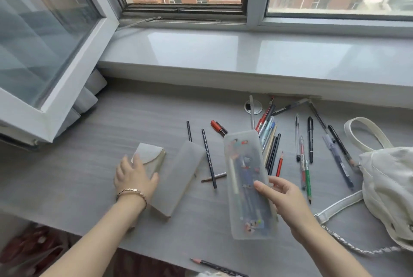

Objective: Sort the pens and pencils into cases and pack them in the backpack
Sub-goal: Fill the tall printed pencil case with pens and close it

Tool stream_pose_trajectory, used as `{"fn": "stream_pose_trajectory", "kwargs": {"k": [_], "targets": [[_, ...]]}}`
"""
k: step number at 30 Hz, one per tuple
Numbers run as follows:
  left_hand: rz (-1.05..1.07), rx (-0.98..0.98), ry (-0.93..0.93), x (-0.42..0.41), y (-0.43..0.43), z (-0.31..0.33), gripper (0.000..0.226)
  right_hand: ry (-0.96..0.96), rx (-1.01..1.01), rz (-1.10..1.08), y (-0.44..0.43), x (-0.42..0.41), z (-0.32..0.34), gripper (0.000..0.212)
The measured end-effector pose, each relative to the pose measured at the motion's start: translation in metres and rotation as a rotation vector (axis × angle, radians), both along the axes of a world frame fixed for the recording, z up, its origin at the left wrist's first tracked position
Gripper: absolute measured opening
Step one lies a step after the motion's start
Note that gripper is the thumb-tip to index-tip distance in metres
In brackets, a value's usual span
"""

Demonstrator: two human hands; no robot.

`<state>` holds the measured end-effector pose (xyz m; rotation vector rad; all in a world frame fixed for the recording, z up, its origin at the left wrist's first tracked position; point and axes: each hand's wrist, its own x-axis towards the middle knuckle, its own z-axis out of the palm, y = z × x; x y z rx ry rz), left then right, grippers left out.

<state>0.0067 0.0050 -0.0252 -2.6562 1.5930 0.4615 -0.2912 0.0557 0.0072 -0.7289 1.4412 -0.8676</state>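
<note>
My right hand [282, 200] grips a frosted translucent pencil case with cartoon stickers [245, 178], lifted above the desk with several pens visible inside. My left hand [134, 176] rests with spread fingers on a small grey-beige case [152, 156]. A plain frosted case [178, 176] lies flat between the two. Loose pens and pencils [304, 156] are scattered over the desk behind and right of the held case, among them a red marker [215, 125] and a long black pencil [209, 160]. The white backpack [388, 185] sits at the right edge.
A grey desk [100, 142] runs under a white window sill [245, 53]. An open window sash [44, 42] juts over the desk's left part. A round cable grommet [253, 107] is at the back. One black pencil [214, 266] lies at the front edge.
</note>
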Motion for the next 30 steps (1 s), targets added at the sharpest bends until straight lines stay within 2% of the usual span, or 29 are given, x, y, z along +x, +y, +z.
{"fn": "stream_pose_trajectory", "kwargs": {"k": [1,3,6,10,13,15,19,24,27,30], "targets": [[0.044,0.094,0.011,0.010,-0.001,-0.001,0.075,0.013,0.011,0.026,-0.005,0.004,0.000,0.007],[0.104,0.181,0.101,0.025,0.000,-0.005,0.079,0.060,0.012,0.068,-0.015,0.017,-0.001,0.017],[0.184,0.080,0.181,0.033,0.000,-0.004,0.071,0.118,0.018,0.102,-0.031,0.044,-0.001,0.033],[0.335,-0.101,0.151,0.048,-0.009,0.018,0.068,0.074,0.078,0.143,-0.052,0.104,-0.009,0.043],[0.330,-0.146,0.132,0.056,-0.016,0.030,0.067,0.051,0.113,0.196,-0.066,0.162,-0.019,0.065],[0.322,-0.161,0.127,0.059,-0.018,0.034,0.071,0.090,0.131,0.253,-0.071,0.195,-0.025,0.056],[0.294,-0.122,0.127,0.060,-0.017,0.036,0.078,0.174,0.129,0.352,-0.071,0.232,-0.036,0.046],[0.236,-0.061,0.137,0.056,-0.014,0.029,0.084,0.321,0.000,0.571,-0.057,0.214,-0.023,0.038],[0.117,-0.117,0.139,0.039,-0.012,0.034,0.087,0.374,-0.134,0.481,-0.053,0.181,-0.013,0.039],[-0.145,-0.118,0.230,0.011,-0.007,0.043,0.090,0.355,-0.313,0.309,-0.055,0.144,0.003,0.062]]}}
